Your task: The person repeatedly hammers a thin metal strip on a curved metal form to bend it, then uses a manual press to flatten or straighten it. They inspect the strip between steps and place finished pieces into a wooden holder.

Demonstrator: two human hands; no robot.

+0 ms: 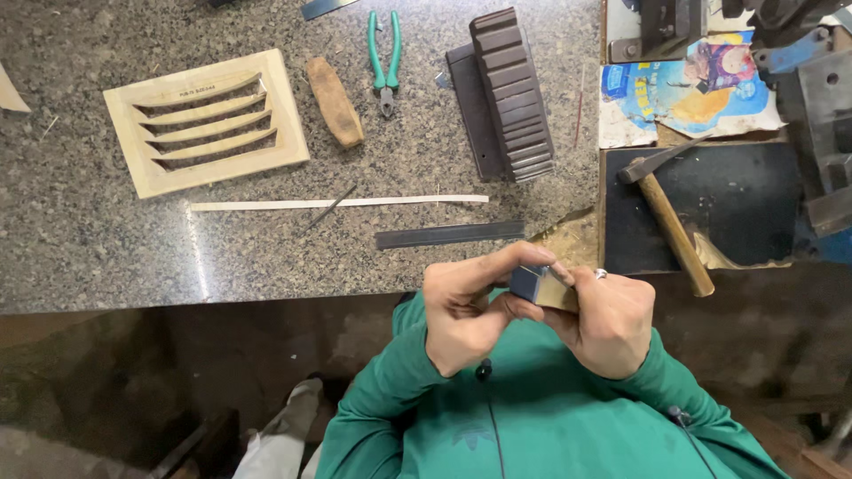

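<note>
Gripping a small dark block (525, 284) between both hands above the edge of a granite worktop (89, 239).

The left hand (466, 310) and right hand (608, 319) are closed around the block, held against the green sweatshirt (532, 417). On the worktop lie a slatted wooden vent (206, 121), green pliers (384, 58), a dark ribbed piece (513, 93), a metal ruler (448, 234) and a hammer (670, 217).

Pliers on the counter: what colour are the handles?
Green handles, on the pliers; the head view shows them.
</note>
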